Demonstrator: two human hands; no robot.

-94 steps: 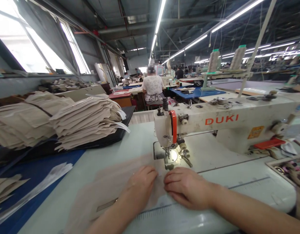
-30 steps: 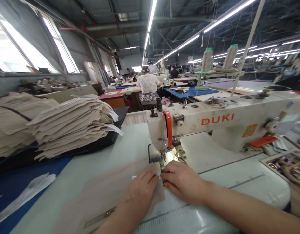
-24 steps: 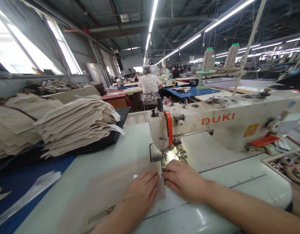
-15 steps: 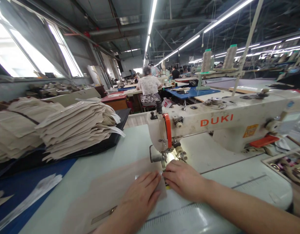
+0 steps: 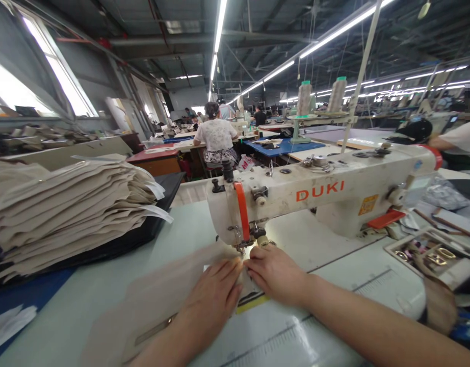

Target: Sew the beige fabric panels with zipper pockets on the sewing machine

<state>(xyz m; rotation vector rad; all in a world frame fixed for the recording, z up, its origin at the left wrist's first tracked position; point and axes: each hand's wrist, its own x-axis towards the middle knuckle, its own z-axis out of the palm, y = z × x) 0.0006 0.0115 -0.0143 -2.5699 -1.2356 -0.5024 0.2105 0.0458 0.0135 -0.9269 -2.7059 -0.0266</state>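
A beige fabric panel (image 5: 174, 285) lies on the pale green table beneath the head of a white sewing machine (image 5: 319, 193). My left hand (image 5: 208, 295) rests on the panel with its fingers stretched out, left of the needle area (image 5: 240, 250). Close by, my right hand (image 5: 273, 270) has its fingers bent and pressed together at the panel's edge beside the presser foot. The two hands' fingertips nearly meet there. A narrow slot with a metal piece (image 5: 170, 321) shows in the panel near my left wrist. My right fingers partly hide the stitching spot.
A tall stack of beige fabric pieces (image 5: 85, 204) sits on black material at the left. An open box of metal buckles (image 5: 434, 252) stands at the right. Thread cones (image 5: 304, 99) rise behind the machine. One person (image 5: 215, 132) sits ahead; another's sleeve (image 5: 460, 140) shows at right.
The view has turned right, so the machine and stack appear farther left. Both hands and the panel have shifted slightly forward at the needle. More of the yellow strip shows below my right hand.
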